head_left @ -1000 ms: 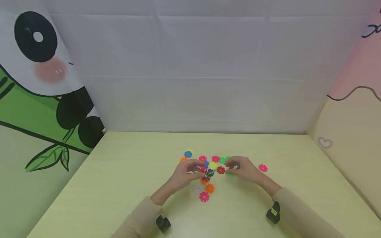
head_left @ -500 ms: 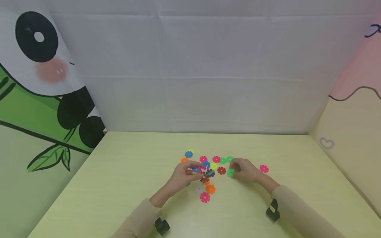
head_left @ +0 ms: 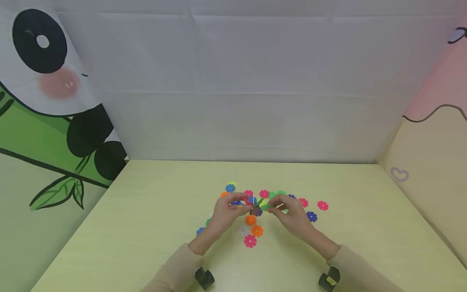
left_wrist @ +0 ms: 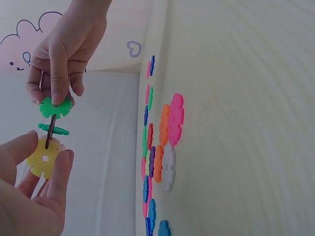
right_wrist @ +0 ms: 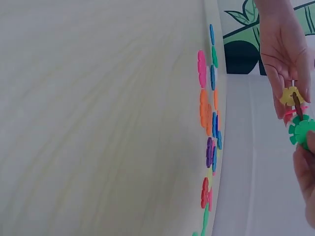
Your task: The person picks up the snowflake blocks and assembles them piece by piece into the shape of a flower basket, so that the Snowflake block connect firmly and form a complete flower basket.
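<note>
My left hand (head_left: pixel 226 213) pinches a small joined cluster of notched plastic snowflake discs above the table. In the left wrist view its thumb and fingers grip a yellow disc (left_wrist: pixel 36 160), with a brown disc (left_wrist: pixel 50 132) slotted in edge-on. A green disc (left_wrist: pixel 61 131) sticks out across the brown one, and a pink disc (right_wrist: pixel 294 112) shows in the right wrist view. From the other side, my right hand (head_left: pixel 293 215) pinches another green disc (left_wrist: pixel 49 107) between thumb and fingers, its edge right at the end of the brown disc.
Loose discs lie flat on the pale table (head_left: pixel 164 194) below and around the hands: orange (head_left: pixel 250 220), white (head_left: pixel 243 231), pink (head_left: pixel 250 241) and several more. A dark blue disc (head_left: pixel 311 216) and a pink disc (head_left: pixel 322 205) lie to the right. A white backdrop (head_left: pixel 233 89) rises behind.
My right hand took a green disc from the table and carried it left to the cluster. My left hand keeps its hold in nearly the same place.
</note>
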Demonstrator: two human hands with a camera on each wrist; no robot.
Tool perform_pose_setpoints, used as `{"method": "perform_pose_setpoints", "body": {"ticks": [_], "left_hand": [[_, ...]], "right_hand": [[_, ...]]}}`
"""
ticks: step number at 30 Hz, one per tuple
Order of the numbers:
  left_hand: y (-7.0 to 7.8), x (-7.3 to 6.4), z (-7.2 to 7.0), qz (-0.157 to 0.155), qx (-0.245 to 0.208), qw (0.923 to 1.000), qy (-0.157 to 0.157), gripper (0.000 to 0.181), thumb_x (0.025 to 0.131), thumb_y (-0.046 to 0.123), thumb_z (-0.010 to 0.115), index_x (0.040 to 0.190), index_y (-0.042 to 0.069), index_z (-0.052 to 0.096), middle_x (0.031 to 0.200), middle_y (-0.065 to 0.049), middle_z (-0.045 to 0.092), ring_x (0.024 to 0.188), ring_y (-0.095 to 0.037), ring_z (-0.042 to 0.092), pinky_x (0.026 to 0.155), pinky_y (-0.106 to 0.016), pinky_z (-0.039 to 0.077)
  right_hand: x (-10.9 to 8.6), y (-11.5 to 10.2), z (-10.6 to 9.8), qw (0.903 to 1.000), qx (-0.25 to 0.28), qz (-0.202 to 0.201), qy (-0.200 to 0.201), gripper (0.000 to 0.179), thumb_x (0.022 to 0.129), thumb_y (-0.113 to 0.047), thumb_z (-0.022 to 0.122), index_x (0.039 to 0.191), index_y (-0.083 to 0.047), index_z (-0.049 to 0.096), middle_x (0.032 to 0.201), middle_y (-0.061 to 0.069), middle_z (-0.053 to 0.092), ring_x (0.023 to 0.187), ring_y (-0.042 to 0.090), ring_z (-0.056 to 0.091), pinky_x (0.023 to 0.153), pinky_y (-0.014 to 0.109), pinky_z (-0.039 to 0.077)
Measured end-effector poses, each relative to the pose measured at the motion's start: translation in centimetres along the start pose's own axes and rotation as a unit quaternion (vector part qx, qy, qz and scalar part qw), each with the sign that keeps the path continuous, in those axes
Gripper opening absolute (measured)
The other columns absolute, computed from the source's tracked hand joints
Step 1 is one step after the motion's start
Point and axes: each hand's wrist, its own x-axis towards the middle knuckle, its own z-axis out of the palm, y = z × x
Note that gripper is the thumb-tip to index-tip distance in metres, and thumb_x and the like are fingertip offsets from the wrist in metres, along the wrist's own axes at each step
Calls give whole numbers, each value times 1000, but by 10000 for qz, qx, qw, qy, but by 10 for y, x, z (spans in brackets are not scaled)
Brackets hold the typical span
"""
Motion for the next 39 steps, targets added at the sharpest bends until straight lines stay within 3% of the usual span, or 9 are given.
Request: {"method": "perform_pose_setpoints", "body": {"ticks": [11, 19, 32, 39], "left_hand": [[-2, -1, 5, -153, -131, 9995, 235, 36, 93, 9, 67, 125, -6, 62, 120, -28, 65, 96, -34, 74, 82, -36, 62], [-2, -1, 7, -104, -307, 9993, 184, 36, 93, 7, 66, 125, -8, 60, 124, -32, 62, 99, -38, 73, 83, -35, 61], [5, -6, 20, 3, -335, 9974, 644, 38, 93, 7, 66, 129, -6, 60, 128, -26, 65, 103, -34, 72, 85, -29, 60], [2, -7, 26, 53, -257, 9967, 772, 39, 92, 7, 67, 128, -6, 61, 134, -27, 61, 119, -39, 63, 88, -34, 59]], "right_hand": [[-2, -2, 9, 9995, -47, 3, 326, 19, 78, 10, 75, 90, -5, 68, 83, 8, 73, 77, 13, 68, 69, 22, 59], [-2, -1, 12, 9992, -136, -130, 352, 21, 75, 12, 76, 87, -3, 68, 80, 8, 74, 73, 17, 69, 66, 22, 59], [0, 0, 16, 9941, -431, -696, 714, 21, 70, 16, 77, 82, -1, 71, 76, 10, 75, 66, 20, 71, 66, 11, 55], [1, 1, 17, 9910, -486, -958, 794, 23, 67, 19, 77, 78, 1, 70, 74, 11, 75, 63, 20, 71, 64, 9, 54]]}}
